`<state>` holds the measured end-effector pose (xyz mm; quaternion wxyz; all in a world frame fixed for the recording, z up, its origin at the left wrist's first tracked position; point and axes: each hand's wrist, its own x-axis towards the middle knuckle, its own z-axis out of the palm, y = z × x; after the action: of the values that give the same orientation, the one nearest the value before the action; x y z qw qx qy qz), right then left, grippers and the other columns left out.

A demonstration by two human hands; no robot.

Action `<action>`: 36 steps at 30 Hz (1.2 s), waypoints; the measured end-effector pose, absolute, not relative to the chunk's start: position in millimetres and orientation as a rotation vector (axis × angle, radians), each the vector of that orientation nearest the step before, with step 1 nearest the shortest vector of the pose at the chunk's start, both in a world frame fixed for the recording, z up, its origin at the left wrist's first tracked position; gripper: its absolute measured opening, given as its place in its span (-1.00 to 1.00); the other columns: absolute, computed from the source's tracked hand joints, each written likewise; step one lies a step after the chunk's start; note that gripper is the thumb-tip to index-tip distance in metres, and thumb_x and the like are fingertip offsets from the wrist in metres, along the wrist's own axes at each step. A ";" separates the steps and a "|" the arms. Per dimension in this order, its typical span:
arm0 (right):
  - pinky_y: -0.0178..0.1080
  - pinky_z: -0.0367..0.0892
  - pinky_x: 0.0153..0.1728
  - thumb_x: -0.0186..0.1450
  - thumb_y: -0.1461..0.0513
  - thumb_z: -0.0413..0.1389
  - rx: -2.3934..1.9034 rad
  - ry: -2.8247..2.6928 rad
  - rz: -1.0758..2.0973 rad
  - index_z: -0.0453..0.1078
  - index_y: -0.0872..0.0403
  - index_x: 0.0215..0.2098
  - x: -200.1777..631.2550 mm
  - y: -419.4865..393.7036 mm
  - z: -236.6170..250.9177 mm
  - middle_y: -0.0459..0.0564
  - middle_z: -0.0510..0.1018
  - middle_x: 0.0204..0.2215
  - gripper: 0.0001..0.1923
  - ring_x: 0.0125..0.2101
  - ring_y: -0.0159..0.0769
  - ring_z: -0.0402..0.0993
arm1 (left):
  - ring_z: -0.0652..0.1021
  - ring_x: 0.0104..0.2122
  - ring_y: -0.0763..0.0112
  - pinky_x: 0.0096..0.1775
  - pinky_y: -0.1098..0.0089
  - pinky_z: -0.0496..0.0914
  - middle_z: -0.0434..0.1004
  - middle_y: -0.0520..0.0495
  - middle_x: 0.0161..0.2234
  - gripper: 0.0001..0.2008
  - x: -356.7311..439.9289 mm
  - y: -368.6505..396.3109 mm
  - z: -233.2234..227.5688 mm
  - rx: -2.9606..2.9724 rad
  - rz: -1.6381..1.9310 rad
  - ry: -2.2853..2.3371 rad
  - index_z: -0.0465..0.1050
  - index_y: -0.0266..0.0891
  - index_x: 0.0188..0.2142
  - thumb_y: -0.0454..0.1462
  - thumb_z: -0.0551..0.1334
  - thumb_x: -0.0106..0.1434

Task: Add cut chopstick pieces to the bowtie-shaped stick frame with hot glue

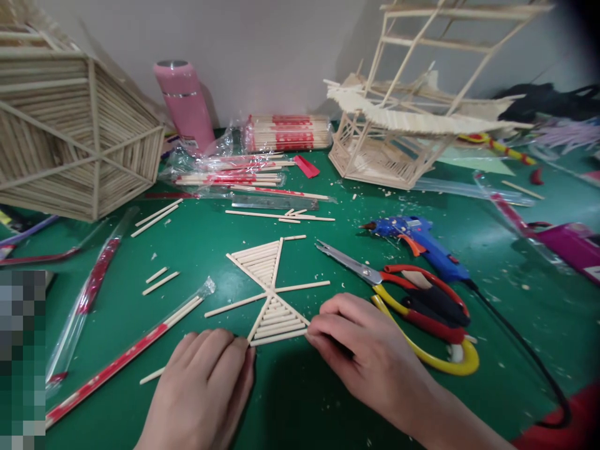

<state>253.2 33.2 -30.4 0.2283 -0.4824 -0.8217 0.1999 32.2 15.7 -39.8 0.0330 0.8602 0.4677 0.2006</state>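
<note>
Where two crossed wedges meet at a common centre, the stick frame [270, 292] lies flat on the green tabletop [197, 256], in front of the person and between the two hands; the upper and lower wedges are filled with graded sticks, while the four side wedges show bare tabletop; one long spoke crosses between them.

The right hand [359, 347] is closed, thumb and forefinger pinched at the right end of the outer stick [280, 338] on the lower wedge; the left hand [206, 375] is curled palm down at the opposite corner, its fingertips largely hidden, so whether it grips or merely steadies cannot be told.

The step in hand is judged to be alignment of that outer stick across its two spokes; the next move appears to call for light, even pressure at both ends, since a push on one side could skew the wedge.

The glue gun [422, 240] lies on its side beyond the right hand; the cutters [375, 272] lie nearer, jaws apart; loose short sticks [160, 283] rest to the left; whether the outer stick is glued cannot be determined.
</note>
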 end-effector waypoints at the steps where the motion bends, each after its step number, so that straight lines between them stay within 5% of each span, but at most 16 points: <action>1: -0.28 0.19 -0.44 0.28 0.30 -0.03 -1.327 -2.262 0.548 0.36 0.06 -0.42 253.1 33.2 -30.8 -0.05 0.38 -0.46 -0.83 -0.45 -0.35 0.29 | 0.46 -0.48 0.42 -0.44 0.40 0.33 0.44 0.01 -0.45 -0.86 32.2 15.6 -39.9 2.651 0.617 1.435 0.35 -0.20 -0.33 -0.33 0.03 0.28; 36: -0.24 0.21 -0.38 0.27 0.27 0.00 -1.421 -2.205 0.629 0.33 0.04 -0.31 252.4 33.2 -33.2 -0.04 0.40 -0.40 -0.93 -0.38 -0.28 0.32 | 0.46 -0.52 0.46 -0.50 0.45 0.35 0.45 0.05 -0.47 -0.83 30.3 18.6 -40.2 2.613 0.594 1.415 0.36 -0.14 -0.36 -0.27 0.02 0.29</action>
<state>252.4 33.2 -33.2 0.2200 -0.5138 -0.7974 0.2273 30.3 18.6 -40.2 0.0555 0.8610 0.4662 0.1956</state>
